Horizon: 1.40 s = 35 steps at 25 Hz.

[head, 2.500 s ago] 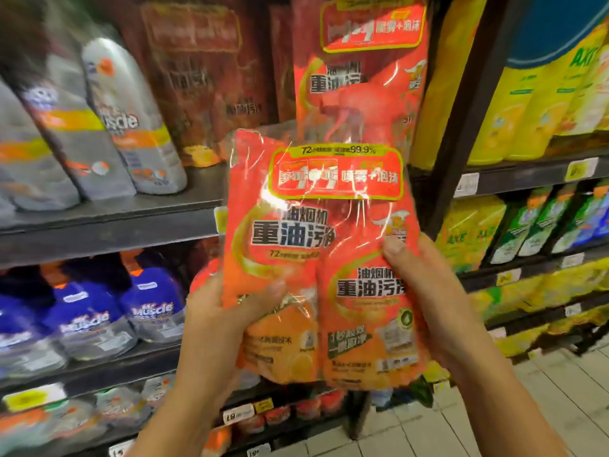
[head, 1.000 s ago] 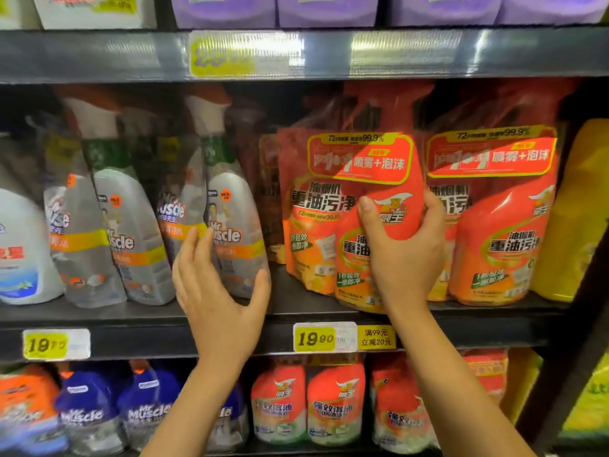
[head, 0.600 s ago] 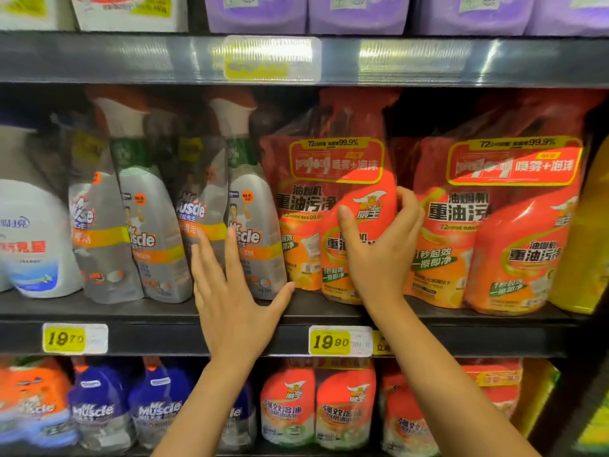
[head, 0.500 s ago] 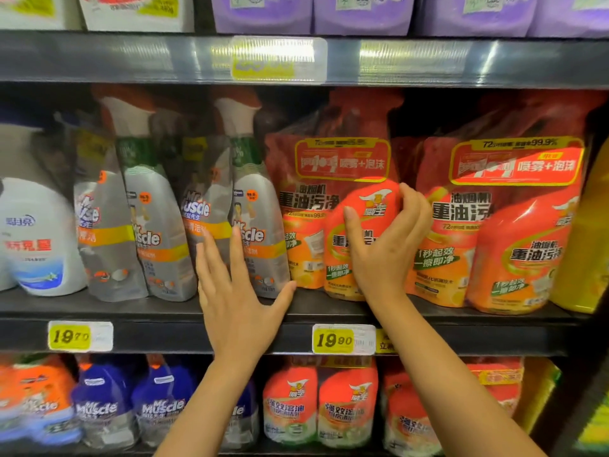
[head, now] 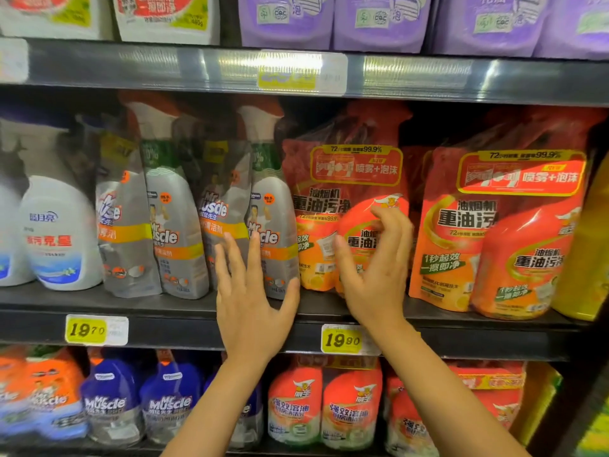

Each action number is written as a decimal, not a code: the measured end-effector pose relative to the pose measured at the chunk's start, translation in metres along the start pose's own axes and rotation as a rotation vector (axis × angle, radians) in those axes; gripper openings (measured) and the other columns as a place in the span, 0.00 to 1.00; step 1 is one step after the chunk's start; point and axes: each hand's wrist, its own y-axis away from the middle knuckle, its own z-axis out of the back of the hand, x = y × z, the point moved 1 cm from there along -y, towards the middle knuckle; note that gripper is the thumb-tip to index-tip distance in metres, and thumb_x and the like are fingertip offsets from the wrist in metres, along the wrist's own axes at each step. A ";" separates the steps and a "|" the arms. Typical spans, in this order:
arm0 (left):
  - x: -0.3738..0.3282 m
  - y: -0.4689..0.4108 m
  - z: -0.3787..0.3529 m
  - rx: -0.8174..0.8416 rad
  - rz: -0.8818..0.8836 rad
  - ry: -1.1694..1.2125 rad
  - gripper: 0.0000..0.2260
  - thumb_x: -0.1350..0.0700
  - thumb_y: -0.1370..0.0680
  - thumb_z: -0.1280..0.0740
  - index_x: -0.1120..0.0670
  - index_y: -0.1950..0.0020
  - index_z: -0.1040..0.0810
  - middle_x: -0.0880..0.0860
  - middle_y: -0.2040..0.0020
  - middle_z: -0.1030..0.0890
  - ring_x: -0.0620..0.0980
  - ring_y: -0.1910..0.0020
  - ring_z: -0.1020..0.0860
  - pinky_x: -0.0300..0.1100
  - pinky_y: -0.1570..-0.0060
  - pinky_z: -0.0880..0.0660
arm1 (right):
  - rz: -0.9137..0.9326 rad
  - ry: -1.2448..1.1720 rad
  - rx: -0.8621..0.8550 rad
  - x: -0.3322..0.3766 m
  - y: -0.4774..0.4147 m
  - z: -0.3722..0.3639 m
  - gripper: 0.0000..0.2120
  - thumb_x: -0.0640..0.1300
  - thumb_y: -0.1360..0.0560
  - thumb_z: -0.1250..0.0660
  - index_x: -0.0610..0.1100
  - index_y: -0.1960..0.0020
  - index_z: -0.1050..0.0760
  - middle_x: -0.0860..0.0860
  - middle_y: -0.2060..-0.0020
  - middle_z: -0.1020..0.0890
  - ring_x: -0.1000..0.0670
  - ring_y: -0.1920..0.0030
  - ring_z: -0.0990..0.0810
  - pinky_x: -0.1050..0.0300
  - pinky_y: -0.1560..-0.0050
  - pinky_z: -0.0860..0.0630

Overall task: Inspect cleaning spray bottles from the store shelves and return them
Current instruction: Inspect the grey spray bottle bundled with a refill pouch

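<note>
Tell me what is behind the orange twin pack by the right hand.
Behind the orange twin pack, dim red packaging shows in the shadow at its right edge, probably another pack. The pack itself and the right hand cover the rest.

1. Bright, even store light falls from above; white glare streaks the upper shelf edge point(head: 428, 77) and washes out its price label point(head: 301, 74).
2. Deep shadow sits behind the spray heads point(head: 155, 113).
3. The frame's edges bow and smear; the lower-left bottles point(head: 49, 400) look soft.

Glossy, crinkled plastic film is gleaming around the orange twin pack point(head: 329, 206), while the dark shelf point(head: 197, 328) is looking like matt metal.
</note>
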 end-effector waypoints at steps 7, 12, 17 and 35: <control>0.015 0.007 0.010 -0.047 -0.014 0.399 0.35 0.60 0.27 0.38 0.48 0.23 0.48 0.49 0.24 0.39 0.50 0.24 0.41 0.53 0.30 0.36 | -0.358 -0.169 0.480 0.050 -0.003 -0.060 0.35 0.59 0.28 0.30 0.46 0.28 0.40 0.48 0.36 0.25 0.47 0.37 0.26 0.45 0.42 0.25; 0.028 0.005 0.022 -0.048 0.088 0.723 0.29 0.63 0.25 0.38 0.49 0.26 0.42 0.47 0.28 0.33 0.45 0.29 0.34 0.48 0.29 0.36 | -0.253 0.029 0.384 0.044 0.004 -0.065 0.20 0.55 0.31 0.26 0.44 0.53 0.31 0.49 0.56 0.24 0.46 0.52 0.26 0.54 0.56 0.30; 0.031 0.008 0.033 -0.036 0.128 0.787 0.35 0.54 0.25 0.32 0.46 0.24 0.49 0.44 0.26 0.36 0.39 0.27 0.37 0.40 0.29 0.39 | -0.194 -0.171 0.181 0.038 0.018 -0.034 0.16 0.51 0.31 0.27 0.41 0.53 0.26 0.49 0.59 0.23 0.48 0.58 0.25 0.55 0.59 0.28; -0.002 0.009 0.073 0.759 0.361 1.261 0.17 0.54 0.38 0.24 0.46 0.50 0.17 0.55 0.51 0.15 0.51 0.54 0.16 0.40 0.60 0.21 | -0.807 -0.916 0.319 0.030 0.047 0.059 0.19 0.45 0.30 0.29 0.46 0.39 0.25 0.48 0.52 0.15 0.48 0.54 0.15 0.57 0.60 0.19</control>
